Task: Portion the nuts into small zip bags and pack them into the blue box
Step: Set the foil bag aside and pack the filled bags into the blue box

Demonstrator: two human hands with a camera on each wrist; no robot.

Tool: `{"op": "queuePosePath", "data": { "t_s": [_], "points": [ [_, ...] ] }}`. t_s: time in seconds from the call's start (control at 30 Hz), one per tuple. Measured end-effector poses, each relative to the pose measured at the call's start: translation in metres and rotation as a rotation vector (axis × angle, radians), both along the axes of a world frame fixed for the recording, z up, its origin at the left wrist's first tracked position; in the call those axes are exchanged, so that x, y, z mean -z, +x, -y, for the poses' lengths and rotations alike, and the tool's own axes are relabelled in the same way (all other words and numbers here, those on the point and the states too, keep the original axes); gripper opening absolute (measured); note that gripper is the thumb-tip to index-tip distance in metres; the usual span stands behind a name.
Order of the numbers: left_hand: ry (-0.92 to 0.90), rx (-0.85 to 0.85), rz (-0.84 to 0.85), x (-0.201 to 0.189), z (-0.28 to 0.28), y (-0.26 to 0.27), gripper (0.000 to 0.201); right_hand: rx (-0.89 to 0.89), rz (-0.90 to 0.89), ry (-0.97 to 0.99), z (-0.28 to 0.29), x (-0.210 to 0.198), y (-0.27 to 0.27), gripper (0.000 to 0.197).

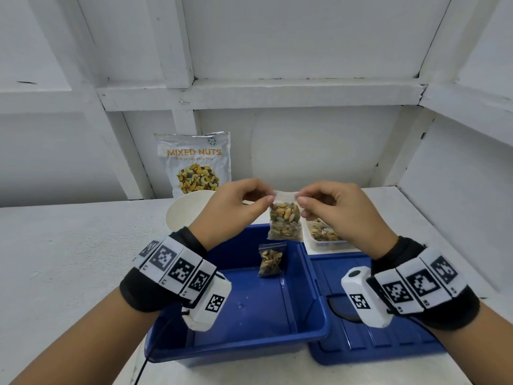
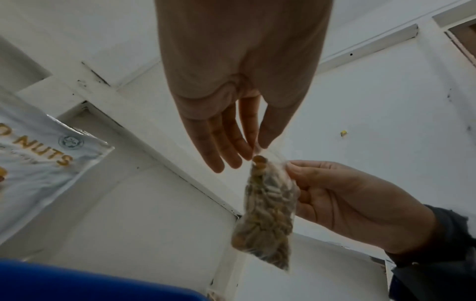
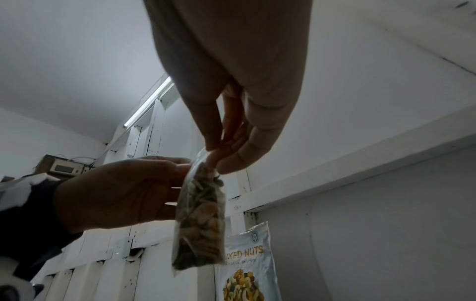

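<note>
Your wrists carry black bands with white marker blocks, low in the head view, above the near wall of the blue box [image 1: 244, 340]. Your left hand [image 1: 236, 207] pinches the top left corner of a small zip bag [image 1: 285, 222] between thumb and forefinger; its other fingers curl loosely behind. Your right hand [image 1: 337, 209] pinches the top right corner of the same bag in the same manner. Both hands hold the bag upright in the air over the far edge of the blue box, clear of everything beneath it. From the wrist views, the bag [image 2: 268, 213] hangs straight down from the two pinches, packed with nuts nearly to the strip you are holding. Whether the zip strip is sealed cannot be told.

A second filled zip bag [image 1: 269, 262] rests inside the blue box, leaning against the far wall. The blue lid [image 1: 369, 348] lies flat on the table [image 1: 69, 245], just beside the box on its right. Beyond the lid stands a clear tub of loose nuts [image 1: 323, 236], partly hidden by your right hand. A white bowl [image 1: 186, 211] sits behind your left hand, just beyond the box. The mixed nuts pouch [image 1: 194, 162] stands upright against the white back wall, behind the bowl
</note>
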State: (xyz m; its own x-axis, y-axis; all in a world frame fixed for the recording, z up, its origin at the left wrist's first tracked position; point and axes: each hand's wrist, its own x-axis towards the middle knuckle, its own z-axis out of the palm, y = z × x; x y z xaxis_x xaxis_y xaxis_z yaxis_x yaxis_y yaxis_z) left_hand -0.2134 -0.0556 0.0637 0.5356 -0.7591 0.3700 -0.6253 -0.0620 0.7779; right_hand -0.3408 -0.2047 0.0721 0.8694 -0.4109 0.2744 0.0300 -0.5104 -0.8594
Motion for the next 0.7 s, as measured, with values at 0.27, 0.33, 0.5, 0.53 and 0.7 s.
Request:
{"op": "queuePosePath", "data": {
  "t_s": [0.27, 0.33, 0.5, 0.53, 0.7],
  "points": [
    [-0.038, -0.036, 0.018, 0.0034, -0.0006, -0.0016, 0.009, -0.002, 0.004, 0.056, -0.0024, 0.0019, -0.0029, 0.010],
    [-0.048, -0.047, 0.029, 0.0040, -0.0005, -0.0015, 0.010, 0.026, -0.005, 0.040, -0.0023, 0.0035, -0.0027, 0.008],
    [-0.047, -0.016, -0.016, 0.0032, 0.0004, 0.0004, 0.014, 0.065, 0.001, 0.000, -0.0015, 0.0055, -0.0031, 0.009],
    [-0.045, -0.008, -0.032, 0.0030, 0.0011, 0.0002, 0.015, 0.068, 0.006, -0.011, -0.0016, 0.0058, -0.0032, 0.011],
    [-0.023, 0.020, -0.018, 0.0006, 0.0033, -0.0038, 0.008, 0.064, 0.018, -0.083, -0.0022, 0.0068, -0.0029, 0.013]
  ]
}}
